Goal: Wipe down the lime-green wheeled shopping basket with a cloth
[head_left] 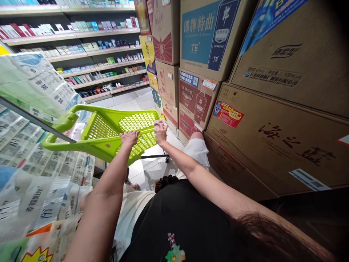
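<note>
Black top point(180, 214), at six o'clock. Green cart point(94, 146), extends toward ten o'clock from both hands; left grip point(129, 137) curls over its near bar, right grip point(160, 132) clasps its corner.

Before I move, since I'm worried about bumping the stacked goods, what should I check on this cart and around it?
1. Left hand on the green shopping cart: ok, over its edge.
2. Right hand gripping: cannot tell; it is at the cart's corner.
3. All castors free: cannot tell; one shows clearly.
4. Clear of plastic-wrapped packs at left: cannot tell; the cart overlaps them in view.
5. Floor visible toward the cardboard cartons at right: ok, a strip shows.
</note>
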A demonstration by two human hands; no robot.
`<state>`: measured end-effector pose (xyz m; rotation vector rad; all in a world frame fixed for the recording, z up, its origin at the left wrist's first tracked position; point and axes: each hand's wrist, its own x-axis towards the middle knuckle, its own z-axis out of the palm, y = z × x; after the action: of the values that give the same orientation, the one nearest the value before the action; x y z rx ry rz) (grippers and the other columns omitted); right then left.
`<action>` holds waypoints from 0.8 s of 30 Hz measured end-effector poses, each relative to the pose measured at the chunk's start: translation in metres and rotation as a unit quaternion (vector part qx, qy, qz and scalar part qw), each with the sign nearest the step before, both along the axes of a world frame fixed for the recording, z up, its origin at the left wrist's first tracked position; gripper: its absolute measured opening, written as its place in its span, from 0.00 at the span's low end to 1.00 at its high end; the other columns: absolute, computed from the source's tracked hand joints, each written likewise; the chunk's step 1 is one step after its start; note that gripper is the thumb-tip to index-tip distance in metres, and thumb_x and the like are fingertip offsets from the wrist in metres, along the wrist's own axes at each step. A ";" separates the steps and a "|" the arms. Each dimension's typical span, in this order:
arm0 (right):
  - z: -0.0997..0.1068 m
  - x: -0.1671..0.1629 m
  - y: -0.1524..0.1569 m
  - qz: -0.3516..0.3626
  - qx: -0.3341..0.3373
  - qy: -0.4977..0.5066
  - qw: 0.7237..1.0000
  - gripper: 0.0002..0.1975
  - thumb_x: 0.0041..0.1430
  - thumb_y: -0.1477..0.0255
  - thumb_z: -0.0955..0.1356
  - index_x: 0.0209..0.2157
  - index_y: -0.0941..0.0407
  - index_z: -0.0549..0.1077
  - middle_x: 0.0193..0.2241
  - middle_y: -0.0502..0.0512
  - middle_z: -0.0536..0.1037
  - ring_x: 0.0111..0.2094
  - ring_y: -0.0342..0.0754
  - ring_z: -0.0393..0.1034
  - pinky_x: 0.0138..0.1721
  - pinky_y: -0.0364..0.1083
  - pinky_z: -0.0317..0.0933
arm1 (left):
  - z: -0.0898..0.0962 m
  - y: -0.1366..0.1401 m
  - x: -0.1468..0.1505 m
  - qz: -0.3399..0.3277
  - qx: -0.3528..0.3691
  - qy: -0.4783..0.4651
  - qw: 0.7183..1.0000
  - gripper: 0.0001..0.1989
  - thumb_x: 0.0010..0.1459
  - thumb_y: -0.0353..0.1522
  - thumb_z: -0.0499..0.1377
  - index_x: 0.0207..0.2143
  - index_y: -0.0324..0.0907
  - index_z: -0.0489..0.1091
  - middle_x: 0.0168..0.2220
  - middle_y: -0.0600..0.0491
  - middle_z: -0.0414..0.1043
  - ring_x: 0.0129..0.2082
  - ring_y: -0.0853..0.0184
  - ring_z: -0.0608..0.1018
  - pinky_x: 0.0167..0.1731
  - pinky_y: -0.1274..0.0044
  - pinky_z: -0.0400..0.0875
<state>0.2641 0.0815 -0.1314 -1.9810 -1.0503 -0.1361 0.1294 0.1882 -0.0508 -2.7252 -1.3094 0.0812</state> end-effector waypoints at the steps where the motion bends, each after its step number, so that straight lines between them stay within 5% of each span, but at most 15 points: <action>1: 0.001 -0.008 0.004 0.021 -0.009 -0.019 1.000 0.31 0.63 0.84 0.59 0.67 0.56 0.63 0.64 0.64 0.65 0.61 0.59 0.58 0.52 0.59 0.70 | -0.001 -0.003 0.002 0.007 0.005 -0.002 1.000 0.35 0.67 0.50 0.33 0.53 0.46 0.73 0.55 0.39 0.74 0.54 0.46 0.72 0.51 0.57 0.59; 6: 0.002 -0.010 -0.002 0.118 -0.048 -0.092 0.988 0.24 0.68 0.76 0.62 0.63 0.49 0.69 0.67 0.51 0.63 0.63 0.56 0.54 0.58 0.54 0.66 | 0.008 -0.005 -0.007 -0.014 0.009 0.000 1.000 0.35 0.67 0.51 0.32 0.53 0.45 0.72 0.54 0.38 0.74 0.55 0.48 0.71 0.51 0.60 0.60; 10: 0.011 0.024 -0.009 0.003 -0.029 0.033 0.999 0.25 0.66 0.80 0.61 0.61 0.52 0.72 0.64 0.59 0.66 0.61 0.57 0.57 0.54 0.57 0.69 | 0.025 0.014 -0.041 -0.061 0.072 0.057 0.994 0.36 0.65 0.55 0.34 0.51 0.46 0.72 0.52 0.40 0.76 0.55 0.50 0.72 0.55 0.60 0.57; 13: 0.022 0.013 0.006 -0.047 -0.013 0.110 0.993 0.27 0.62 0.84 0.61 0.60 0.57 0.72 0.63 0.65 0.65 0.60 0.58 0.59 0.51 0.57 0.69 | 0.033 0.022 -0.054 -0.054 0.061 0.069 0.994 0.32 0.67 0.53 0.36 0.50 0.47 0.72 0.47 0.41 0.79 0.50 0.52 0.77 0.51 0.63 0.60; 17: 0.029 -0.034 0.029 0.077 -0.001 0.053 0.996 0.25 0.62 0.83 0.64 0.57 0.52 0.75 0.60 0.57 0.70 0.60 0.52 0.60 0.55 0.50 0.67 | 0.031 0.018 -0.046 -0.048 0.059 0.056 0.996 0.31 0.68 0.50 0.34 0.48 0.47 0.73 0.47 0.41 0.79 0.46 0.53 0.79 0.44 0.67 0.64; 20: 0.023 -0.034 0.021 0.137 0.022 0.016 0.990 0.25 0.63 0.81 0.66 0.58 0.44 0.74 0.60 0.49 0.71 0.62 0.47 0.58 0.59 0.47 0.64 | 0.029 0.015 -0.041 -0.044 0.070 0.051 0.995 0.31 0.68 0.50 0.35 0.46 0.48 0.73 0.47 0.42 0.80 0.46 0.54 0.79 0.42 0.68 0.65; 24: 0.014 0.014 -0.003 0.023 0.029 0.084 0.996 0.26 0.64 0.84 0.60 0.59 0.53 0.73 0.63 0.60 0.67 0.63 0.53 0.56 0.57 0.55 0.65 | 0.030 0.015 -0.042 -0.046 0.073 0.053 0.995 0.31 0.68 0.49 0.33 0.46 0.46 0.73 0.45 0.41 0.80 0.44 0.53 0.80 0.41 0.67 0.65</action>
<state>0.2786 0.0788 -0.1178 -1.8790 -0.9715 0.0242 0.0876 0.2033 -0.0207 -2.6153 -1.1135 0.1159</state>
